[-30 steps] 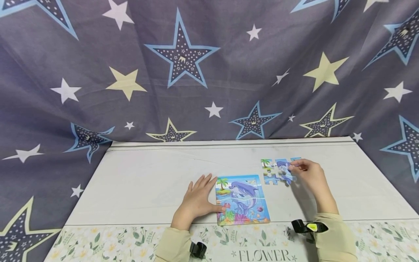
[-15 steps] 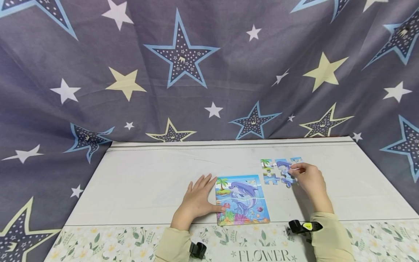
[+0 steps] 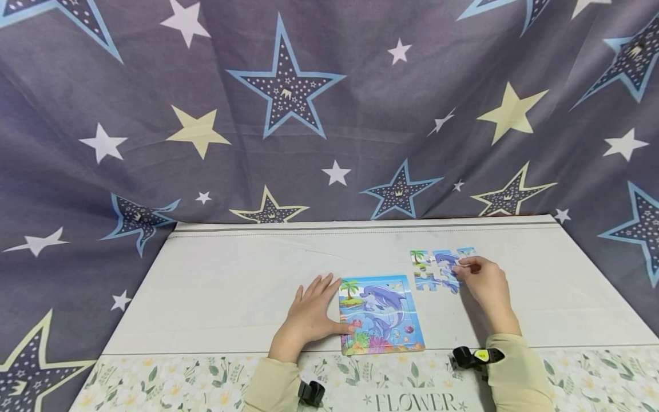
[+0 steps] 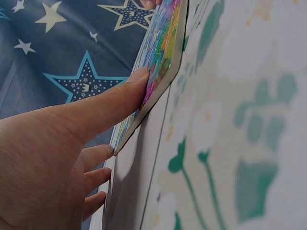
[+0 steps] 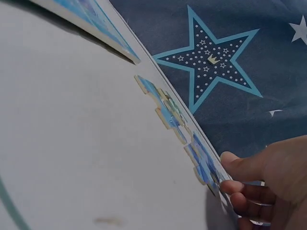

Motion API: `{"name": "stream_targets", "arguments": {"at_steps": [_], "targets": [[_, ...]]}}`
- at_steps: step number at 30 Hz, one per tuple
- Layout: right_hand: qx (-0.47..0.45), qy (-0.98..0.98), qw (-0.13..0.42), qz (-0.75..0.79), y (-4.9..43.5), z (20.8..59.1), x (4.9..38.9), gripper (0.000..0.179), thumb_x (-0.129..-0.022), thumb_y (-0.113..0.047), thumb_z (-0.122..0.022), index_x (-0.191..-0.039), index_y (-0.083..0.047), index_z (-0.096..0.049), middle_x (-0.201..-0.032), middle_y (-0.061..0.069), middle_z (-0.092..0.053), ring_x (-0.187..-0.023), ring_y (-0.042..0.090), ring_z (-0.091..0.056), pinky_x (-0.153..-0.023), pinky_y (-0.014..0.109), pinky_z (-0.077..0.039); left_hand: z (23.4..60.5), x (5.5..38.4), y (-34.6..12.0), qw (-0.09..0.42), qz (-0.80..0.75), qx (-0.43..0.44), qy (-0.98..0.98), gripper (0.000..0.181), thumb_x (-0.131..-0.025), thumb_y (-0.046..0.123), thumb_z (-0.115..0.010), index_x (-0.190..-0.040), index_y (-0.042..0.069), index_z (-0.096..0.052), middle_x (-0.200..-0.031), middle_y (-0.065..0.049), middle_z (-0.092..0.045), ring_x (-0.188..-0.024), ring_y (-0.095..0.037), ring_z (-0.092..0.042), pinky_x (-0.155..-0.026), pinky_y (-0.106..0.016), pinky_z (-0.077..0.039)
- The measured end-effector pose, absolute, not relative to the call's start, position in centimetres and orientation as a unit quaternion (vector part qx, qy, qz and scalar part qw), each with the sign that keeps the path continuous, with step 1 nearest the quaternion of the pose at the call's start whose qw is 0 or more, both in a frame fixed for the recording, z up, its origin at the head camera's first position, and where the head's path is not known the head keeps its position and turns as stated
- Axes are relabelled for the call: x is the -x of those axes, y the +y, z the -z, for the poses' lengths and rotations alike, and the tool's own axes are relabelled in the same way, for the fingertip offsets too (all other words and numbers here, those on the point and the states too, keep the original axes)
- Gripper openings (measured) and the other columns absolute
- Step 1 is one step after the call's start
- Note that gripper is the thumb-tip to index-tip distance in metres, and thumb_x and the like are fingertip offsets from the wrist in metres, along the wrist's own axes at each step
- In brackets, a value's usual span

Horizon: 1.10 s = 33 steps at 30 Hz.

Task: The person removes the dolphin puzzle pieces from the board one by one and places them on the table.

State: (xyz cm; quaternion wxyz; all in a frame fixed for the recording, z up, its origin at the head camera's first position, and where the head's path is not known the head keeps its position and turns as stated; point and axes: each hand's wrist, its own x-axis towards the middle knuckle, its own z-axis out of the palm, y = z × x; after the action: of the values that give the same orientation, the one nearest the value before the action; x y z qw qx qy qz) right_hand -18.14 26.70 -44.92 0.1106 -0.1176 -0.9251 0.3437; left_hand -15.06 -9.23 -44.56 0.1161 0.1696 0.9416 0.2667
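Note:
My left hand (image 3: 309, 317) lies spread beside the dolphin puzzle board (image 3: 383, 320), its thumb resting on the board's lower left edge. In the left wrist view, the thumb (image 4: 115, 98) presses the board's rim and the other fingers reach along its side. My right hand (image 3: 486, 286) is at the loose jigsaw pieces to the right, thumb and index finger pinching a dolphin jigsaw piece (image 3: 451, 285) by its edge. The right wrist view has the thumb and curled fingers at the end of the joined pieces (image 5: 168, 115); the exact contact is partly hidden.
A palm-tree piece (image 3: 418, 257) and other pieces lie partly joined behind the right hand. One blue piece (image 3: 466, 251) sits apart at their upper right. A star-patterned curtain (image 3: 329, 114) hangs behind the white table (image 3: 216, 286), which has a floral front strip (image 3: 175, 380).
My right hand has shifted slightly left, uncovering the upper right blue piece. The lower dolphin piece has moved slightly against its neighbours. My left hand and the board have stayed put.

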Motion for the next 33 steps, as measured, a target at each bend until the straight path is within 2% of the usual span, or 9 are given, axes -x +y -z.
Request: {"name": "stream_targets", "arguments": {"at_steps": [8, 12, 15, 22, 33], "targets": [[0.088, -0.922, 0.102, -0.363, 26.3, 43.9, 18.1, 0.025, -0.094, -0.016, -0.068, -0.11, 0.003, -0.07, -0.094, 0.016, -0.069, -0.074, 0.024, -0.064, -0.062, 0.032, -0.046, 44.6, 15.1, -9.3, 0.12, -0.269, -0.167, 0.941, 0.107, -0.071, 0.057, -0.082, -0.155, 0.012, -0.034, -0.162, -0.01, -0.023, -0.15, -0.033, -0.013, -0.118, -0.061, -0.003], [0.04, -0.918, 0.104, -0.38, 25.9, 43.3, 18.1, 0.023, -0.094, -0.012, -0.068, -0.109, 0.005, -0.069, -0.095, 0.018, -0.069, -0.083, 0.03, -0.065, -0.066, 0.032, -0.05, 44.7, 15.2, -9.3, 0.122, -0.269, -0.165, 0.941, 0.107, -0.071, 0.058, -0.081, -0.155, 0.012, -0.034, -0.162, -0.01, -0.023, -0.15, -0.033, -0.013, -0.118, -0.061, -0.003], [-0.008, -0.915, 0.101, -0.391, 25.6, 43.1, 18.3, 0.02, -0.094, -0.009, -0.068, -0.107, 0.006, -0.07, -0.094, 0.019, -0.07, -0.083, 0.031, -0.065, -0.068, 0.029, -0.051, 44.7, 15.2, -9.3, 0.122, -0.268, -0.165, 0.941, 0.106, -0.071, 0.057, -0.081, -0.155, 0.012, -0.034, -0.162, -0.01, -0.024, -0.15, -0.033, -0.013, -0.118, -0.061, -0.002], [-0.081, -0.9, 0.053, -0.424, 24.2, 42.7, 18.5, 0.018, -0.093, -0.008, -0.07, -0.106, 0.004, -0.071, -0.09, 0.012, -0.071, -0.075, 0.018, -0.061, -0.062, 0.024, -0.049, 44.6, 15.3, -9.3, 0.121, -0.265, -0.168, 0.942, 0.105, -0.072, 0.056, -0.082, -0.155, 0.012, -0.034, -0.162, -0.011, -0.024, -0.15, -0.034, -0.014, -0.118, -0.061, -0.003], [-0.161, -0.883, 0.003, -0.441, 21.6, 41.9, 18.2, 0.02, -0.087, -0.006, -0.075, -0.103, 0.005, -0.07, -0.082, 0.004, -0.067, -0.069, 0.015, -0.059, -0.062, 0.025, -0.052, 44.4, 15.1, -9.3, 0.122, -0.27, -0.168, 0.94, 0.107, -0.071, 0.056, -0.082, -0.155, 0.011, -0.034, -0.162, -0.011, -0.023, -0.15, -0.034, -0.013, -0.118, -0.061, -0.003]]}}
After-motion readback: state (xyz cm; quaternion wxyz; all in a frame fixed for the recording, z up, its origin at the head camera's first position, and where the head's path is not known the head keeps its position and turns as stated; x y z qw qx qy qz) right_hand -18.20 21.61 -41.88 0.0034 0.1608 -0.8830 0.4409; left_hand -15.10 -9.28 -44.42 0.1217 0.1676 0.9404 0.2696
